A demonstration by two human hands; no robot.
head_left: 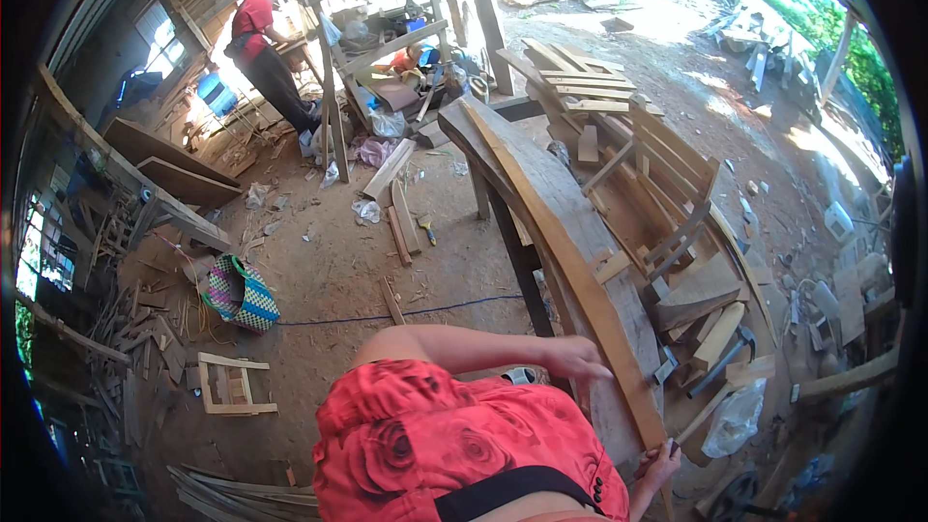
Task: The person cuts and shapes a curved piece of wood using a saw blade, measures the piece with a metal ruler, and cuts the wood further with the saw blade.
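A long, narrow brown wooden plank (570,256) lies lengthwise along a grey, weathered workbench (633,314). My left hand (577,359) is at the bench's left edge beside the plank, its fingers stretched toward the wood and holding nothing that I can see. At the plank's near end, my right hand (659,464) is closed around its edge. Just right of that hand, a thin wooden stick (704,413) slants up toward a hammer (723,363). Part of the right hand's fingers is hidden.
Right of the bench are a slatted wooden frame (677,169), offcuts and a clear plastic bag (735,418). A woven basket (242,294) and small wooden frame (235,384) sit on the dirt floor at left. Another person (259,48) stands beside a cluttered rack at the back.
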